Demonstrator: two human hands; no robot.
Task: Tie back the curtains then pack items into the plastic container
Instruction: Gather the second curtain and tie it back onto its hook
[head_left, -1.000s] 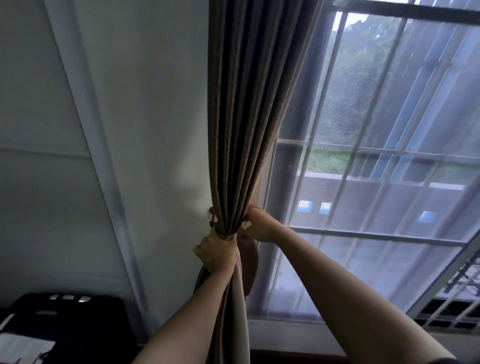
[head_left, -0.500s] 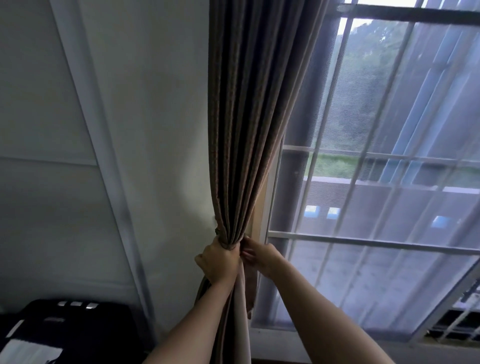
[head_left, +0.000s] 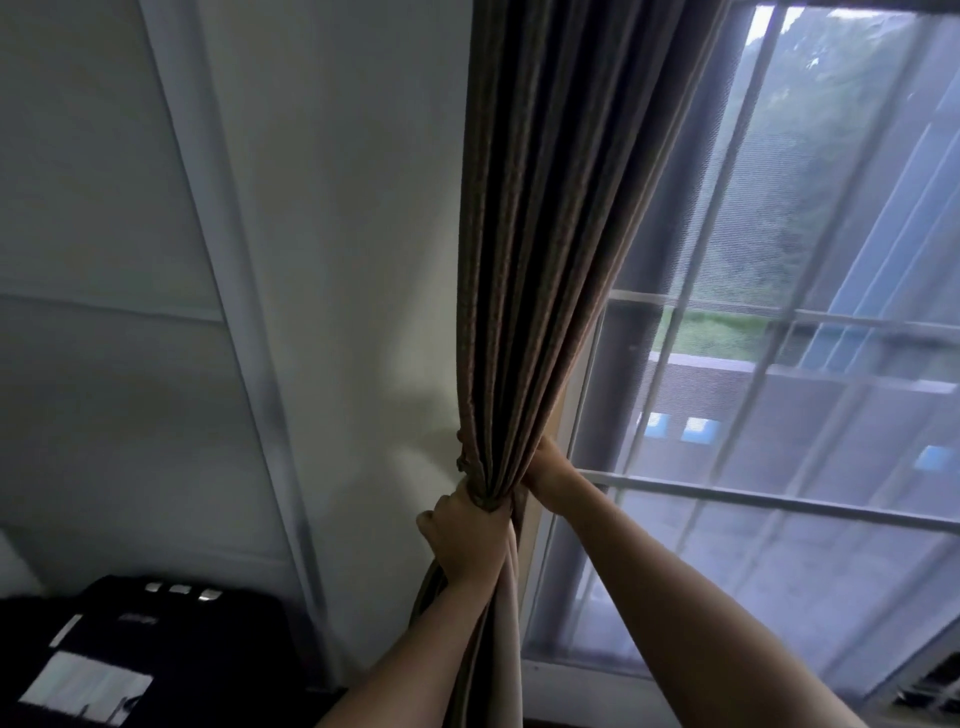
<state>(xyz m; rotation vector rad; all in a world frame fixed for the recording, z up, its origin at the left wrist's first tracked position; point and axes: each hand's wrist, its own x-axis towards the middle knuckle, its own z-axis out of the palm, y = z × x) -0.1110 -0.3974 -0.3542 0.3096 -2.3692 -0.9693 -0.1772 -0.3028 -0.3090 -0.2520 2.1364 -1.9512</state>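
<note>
Since a moment ago the right hand (head_left: 545, 475) has slid up from below the gathered waist of the curtain (head_left: 524, 291) to press against its window side, while the left hand has kept its clench and barely shifted.

Nearest the camera, both forearms reach up and forward from the bottom edge. The left hand (head_left: 470, 535) is a closed fist around the bunched fabric just under the pinch point, knuckles toward the wall (head_left: 332, 218), wrist straight, with the loose tail of cloth falling past the forearm. The right hand sits slightly higher, at the curtain's right edge; its fingers go behind the pleats, so I cannot tell whether they are closed on anything or only bracing. A small dark knot or loop, probably the tieback (head_left: 461, 460), shows at the left of the gather, against the wall.

This drape looks thick and fairly heavy, soft and floppy rather than stiff, with deep pleats that want to spread once released. It is not fragile or slippery. The best hold is right at the cinched waist, where the folds are already compressed, wrapping the whole bundle rather than pinching a single pleat.

Beyond the hands, the curtain hangs in a narrow column between the wall and the window (head_left: 769, 364), gathered at the window's left edge. No plastic container is in view.
</note>
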